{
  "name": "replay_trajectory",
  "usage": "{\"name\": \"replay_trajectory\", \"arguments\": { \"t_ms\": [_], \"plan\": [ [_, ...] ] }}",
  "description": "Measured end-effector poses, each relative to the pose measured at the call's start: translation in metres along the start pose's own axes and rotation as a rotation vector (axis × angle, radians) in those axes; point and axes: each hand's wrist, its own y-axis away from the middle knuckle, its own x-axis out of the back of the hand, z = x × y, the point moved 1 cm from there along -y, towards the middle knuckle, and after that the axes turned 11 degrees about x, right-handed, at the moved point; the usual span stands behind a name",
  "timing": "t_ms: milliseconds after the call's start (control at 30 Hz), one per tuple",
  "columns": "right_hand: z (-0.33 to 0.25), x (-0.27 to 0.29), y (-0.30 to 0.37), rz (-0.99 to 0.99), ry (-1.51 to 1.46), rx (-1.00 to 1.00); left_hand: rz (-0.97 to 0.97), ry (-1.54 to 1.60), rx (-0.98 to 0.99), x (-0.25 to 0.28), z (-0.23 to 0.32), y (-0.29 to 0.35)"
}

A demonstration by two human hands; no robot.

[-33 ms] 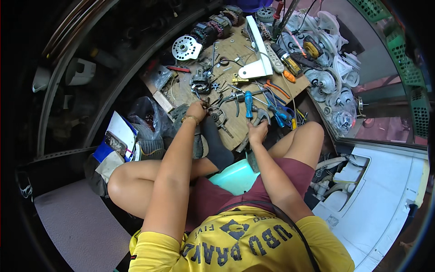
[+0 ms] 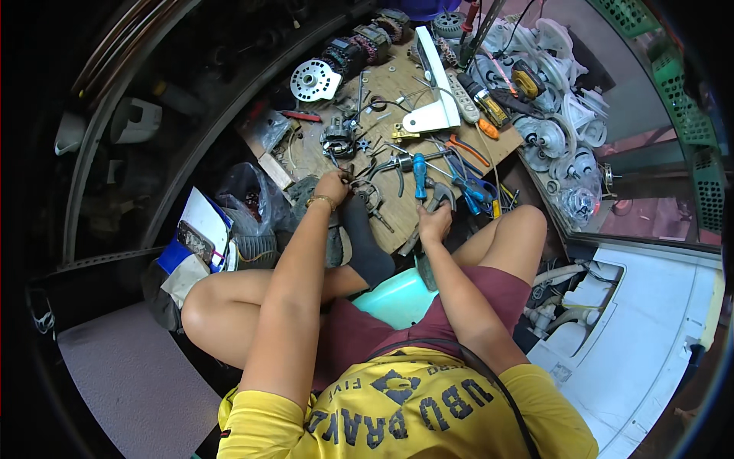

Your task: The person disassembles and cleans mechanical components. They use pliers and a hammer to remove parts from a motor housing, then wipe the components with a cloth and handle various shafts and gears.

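My left hand point(image 2: 331, 187), with a bracelet at the wrist, is closed at the near left part of the wooden board. Its fingers are pinched by a small dark metal piece point(image 2: 348, 175), whose kind I cannot make out. Just beyond sits a small motor part point(image 2: 336, 139); a round metal bracket point(image 2: 368, 197) lies to the right. My right hand point(image 2: 435, 222) grips a hammer point(image 2: 441, 198) close below its head, over the board's near right edge. A blue-handled screwdriver point(image 2: 420, 177) lies just past the hammer.
The wooden board point(image 2: 390, 218) carries pliers point(image 2: 468, 151), a white arm-shaped part point(image 2: 440, 115) and a yellow-black drill point(image 2: 489, 105). Motor coils point(image 2: 344, 55) line the far left. Clear and white plastic parts point(image 2: 547, 136) pile up right. A turquoise basin point(image 2: 396, 300) is between my legs.
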Motion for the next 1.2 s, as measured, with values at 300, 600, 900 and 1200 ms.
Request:
{"name": "replay_trajectory", "arguments": {
  "t_ms": [300, 600, 900, 1200],
  "plan": [
    [-0.002, 0.020, 0.004, 0.065, -0.082, 0.136, 0.038, 0.184, -0.061, 0.003, -0.001, 0.022],
    [-0.096, 0.048, 0.001, -0.187, -0.832, 0.329, -0.505, 1.197, -0.132, 0.055, 0.101, 0.057],
    [-0.108, 0.106, -0.043, -0.177, -0.848, 0.206, -0.146, 1.012, -0.329, 0.082, 0.113, 0.059],
    [-0.085, 0.123, -0.044, -0.172, -0.875, 0.260, 0.021, 0.631, -0.585, 0.051, 0.119, 0.056]
  ]
}}
